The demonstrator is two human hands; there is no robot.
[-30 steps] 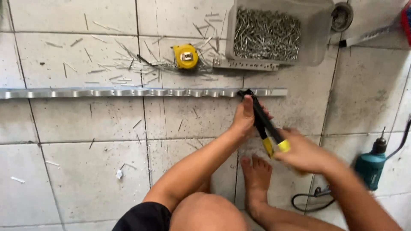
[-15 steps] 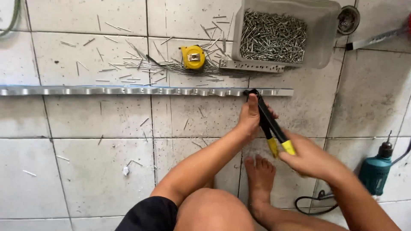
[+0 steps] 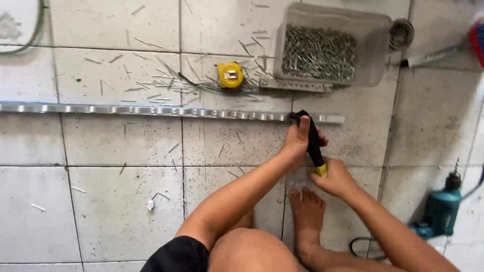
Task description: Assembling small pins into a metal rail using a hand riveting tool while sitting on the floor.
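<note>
A long slotted metal rail [image 3: 151, 110] lies across the tiled floor. My left hand [image 3: 298, 141] grips the upper part of a black-and-yellow hand riveter [image 3: 312, 141], whose head rests on the rail near its right end. My right hand [image 3: 337, 179] holds the riveter's yellow-tipped handle ends, just below the left hand. My bare foot [image 3: 307, 211] rests on the tile beneath both hands.
A clear plastic tub [image 3: 375, 45] of metal rivets stands behind the rail, a short perforated metal strip [image 3: 295, 84] at its front. A yellow tape measure [image 3: 230, 74] lies among scattered rivet pins. A teal power drill [image 3: 438, 214] lies at the right.
The riveter's handles have come closer together and the tool stands more upright over the rail. My view has shifted slightly; the rail has not moved.
</note>
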